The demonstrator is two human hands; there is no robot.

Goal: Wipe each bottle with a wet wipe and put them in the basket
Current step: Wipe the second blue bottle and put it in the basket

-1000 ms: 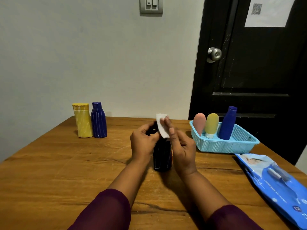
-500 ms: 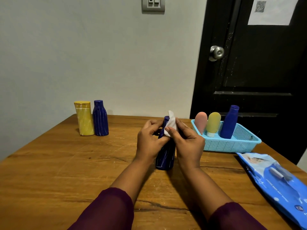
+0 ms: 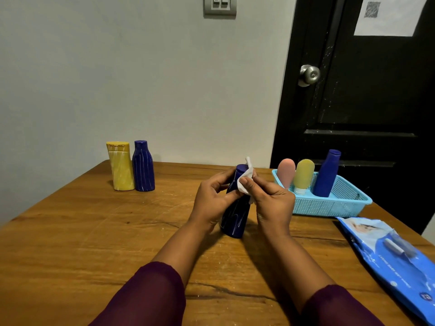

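left hand [image 3: 213, 201] grips blue bottle [image 3: 235, 220]; right hand [image 3: 270, 203] pinches wipe [image 3: 246, 178], now against its neck

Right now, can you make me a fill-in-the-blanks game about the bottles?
The light blue basket holds ___ bottles.
The right hand holds a white ___ against the dark blue bottle that the left hand grips.
Beside the striped blue bottle near the wall stands a ___ bottle.
Missing words: three; wipe; yellow.
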